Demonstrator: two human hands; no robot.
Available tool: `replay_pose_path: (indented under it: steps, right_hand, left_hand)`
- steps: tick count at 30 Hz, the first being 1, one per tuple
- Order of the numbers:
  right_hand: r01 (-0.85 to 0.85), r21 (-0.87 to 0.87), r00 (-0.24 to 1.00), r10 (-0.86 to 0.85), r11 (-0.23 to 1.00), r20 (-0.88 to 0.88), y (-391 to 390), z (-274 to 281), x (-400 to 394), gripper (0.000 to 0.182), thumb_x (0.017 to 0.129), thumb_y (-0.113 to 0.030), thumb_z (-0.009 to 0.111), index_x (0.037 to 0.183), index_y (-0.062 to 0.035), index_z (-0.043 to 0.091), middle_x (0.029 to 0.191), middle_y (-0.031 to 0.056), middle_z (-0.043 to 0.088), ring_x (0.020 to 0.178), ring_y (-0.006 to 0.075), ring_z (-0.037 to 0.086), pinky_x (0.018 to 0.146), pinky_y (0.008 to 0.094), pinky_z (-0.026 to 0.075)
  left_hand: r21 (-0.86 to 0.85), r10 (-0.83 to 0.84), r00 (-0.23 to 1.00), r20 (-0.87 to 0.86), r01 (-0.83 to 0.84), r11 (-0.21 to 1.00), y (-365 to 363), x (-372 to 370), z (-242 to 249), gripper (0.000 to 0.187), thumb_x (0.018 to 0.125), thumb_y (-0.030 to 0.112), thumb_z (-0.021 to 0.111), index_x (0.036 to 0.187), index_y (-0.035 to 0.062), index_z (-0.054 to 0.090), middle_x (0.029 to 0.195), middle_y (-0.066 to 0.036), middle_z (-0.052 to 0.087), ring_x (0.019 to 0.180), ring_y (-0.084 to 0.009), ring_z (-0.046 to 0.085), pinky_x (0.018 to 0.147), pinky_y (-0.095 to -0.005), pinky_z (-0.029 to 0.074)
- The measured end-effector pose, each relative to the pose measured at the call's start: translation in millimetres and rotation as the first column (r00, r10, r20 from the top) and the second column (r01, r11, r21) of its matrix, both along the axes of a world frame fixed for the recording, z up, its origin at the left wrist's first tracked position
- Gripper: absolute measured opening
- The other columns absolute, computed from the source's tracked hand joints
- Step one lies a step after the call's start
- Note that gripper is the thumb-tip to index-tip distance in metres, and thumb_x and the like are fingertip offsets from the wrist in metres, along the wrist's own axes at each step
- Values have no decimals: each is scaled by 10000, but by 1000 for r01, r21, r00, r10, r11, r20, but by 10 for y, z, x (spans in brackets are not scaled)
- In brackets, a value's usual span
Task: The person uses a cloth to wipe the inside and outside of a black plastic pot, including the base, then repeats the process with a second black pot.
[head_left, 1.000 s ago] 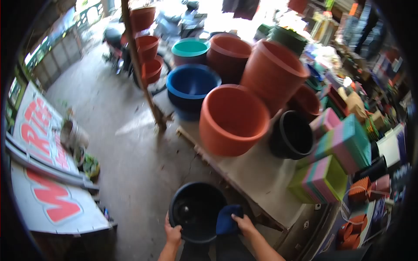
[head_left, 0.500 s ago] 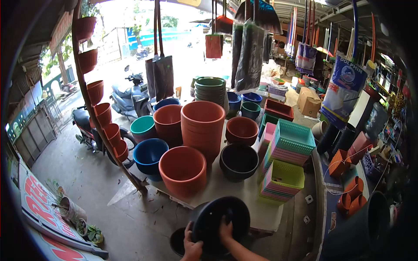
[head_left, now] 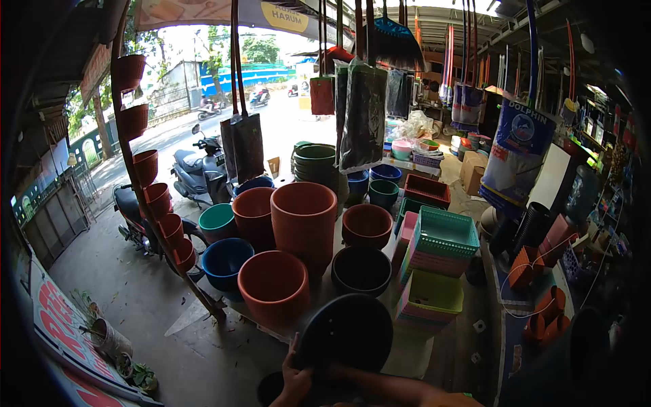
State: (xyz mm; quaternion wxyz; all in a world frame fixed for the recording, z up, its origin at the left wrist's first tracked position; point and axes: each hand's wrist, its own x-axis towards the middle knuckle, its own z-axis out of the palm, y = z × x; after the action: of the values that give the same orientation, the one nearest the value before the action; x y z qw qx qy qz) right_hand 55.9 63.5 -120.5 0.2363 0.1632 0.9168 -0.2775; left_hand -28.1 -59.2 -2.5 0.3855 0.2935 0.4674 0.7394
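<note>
A round black pot point(head_left: 347, 332) is held tilted at the bottom centre, its dark inside showing. My left hand point(head_left: 296, 377) grips its lower left edge, with the fingers wrapped along the side. From the lower right my right forearm reaches to the pot, and my right hand point(head_left: 336, 374) lies dark and blurred at its lower part, so its fingers cannot be made out. Just beyond the held pot stand a black pot point(head_left: 361, 270) and a wide terracotta-coloured pot point(head_left: 273, 285).
Stacked terracotta pots point(head_left: 304, 220), a blue pot point(head_left: 228, 263), green baskets point(head_left: 444, 234) and yellow-green baskets point(head_left: 428, 298) crowd the table. Wrapped goods point(head_left: 363, 115) hang overhead. A pole with small pots point(head_left: 157, 200) stands left; motorbikes point(head_left: 203, 169) are behind.
The view has tilted up and shifted slightly. The held black pot has turned and its interior is darker. My right hand, earlier visible inside the pot, is now lower and blurred.
</note>
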Motion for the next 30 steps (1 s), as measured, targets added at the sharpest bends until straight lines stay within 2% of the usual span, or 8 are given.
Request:
replay_pose_path:
  steps: [6, 8, 19, 21, 23, 26, 28, 30]
  right_hand:
    - [29, 280, 999, -39, 960, 29, 583, 505, 624, 408, 907, -288, 519, 1205, -26, 611, 1214, 165, 638, 1060, 349, 642, 885, 552, 501]
    - [-3, 387, 1000, 13, 922, -22, 827, 554, 685, 384, 898, -288, 525, 1171, -36, 625, 1177, 170, 643, 1034, 344, 646, 873, 548, 504]
    - [-69, 858, 907, 391, 508, -158, 1024, 177, 845, 274, 850, -290, 560, 982, -94, 698, 978, 198, 671, 892, 321, 666, 804, 527, 519]
    - [-300, 438, 954, 269, 847, 133, 647, 561, 780, 310, 914, -276, 498, 1076, -74, 669, 1088, 211, 653, 980, 336, 649, 889, 502, 491]
    - [-168, 99, 986, 166, 981, 26, 389, 201, 657, 351, 967, -263, 430, 1178, -62, 627, 1169, 218, 632, 1060, 349, 625, 976, 466, 448]
    - [114, -13, 973, -114, 993, -201, 8, -57, 413, 411, 1003, -283, 367, 1263, -40, 572, 1218, 200, 625, 1115, 329, 604, 1021, 424, 426]
    - [222, -540, 722, -510, 812, -469, -24, -131, 334, 437, 1006, -267, 339, 1231, 14, 586, 1272, 260, 579, 1184, 359, 561, 1080, 426, 366]
    - [321, -603, 627, -641, 730, -443, 139, -141, 310, 436, 1006, -255, 335, 1235, 28, 574, 1265, 245, 588, 1173, 350, 566, 1072, 422, 377]
  left_hand:
    - [12, 34, 999, 38, -35, 999, 30, 17, 60, 819, 643, -149, 457, 1448, -49, 347, 1469, -130, 378, 1325, -200, 415, 1100, -328, 327]
    - [52, 92, 987, 131, -100, 994, 78, 107, 126, 646, 632, -117, 499, 1263, 18, 504, 1120, -47, 603, 1073, -160, 571, 949, -319, 444]
    - [6, 11, 975, 220, -13, 1000, 193, -17, 63, 724, 635, -139, 479, 1344, -2, 426, 1278, -102, 518, 1182, -201, 513, 1021, -343, 400]
    - [-20, -31, 961, 273, 38, 999, 196, -41, 16, 833, 627, -145, 450, 1447, -28, 362, 1453, -117, 440, 1345, -198, 417, 1125, -332, 298]
    - [-55, -27, 989, 147, 36, 998, 205, -71, -280, 857, 611, -151, 434, 1455, -21, 356, 1442, -113, 451, 1333, -200, 433, 1112, -321, 318]
    - [44, -101, 989, 109, 97, 994, 193, 45, -346, 702, 759, -107, 540, 1437, -18, 380, 1367, -104, 512, 1253, -181, 498, 1062, -308, 376]
    - [85, -107, 978, 178, 93, 992, 152, 235, -103, 640, 748, -125, 542, 1368, -3, 435, 1272, -95, 558, 1157, -180, 549, 988, -315, 442]
    - [126, -109, 962, 252, 79, 989, 129, 318, -66, 585, 737, -143, 544, 1299, 12, 490, 1177, -85, 605, 1060, -180, 600, 913, -321, 508]
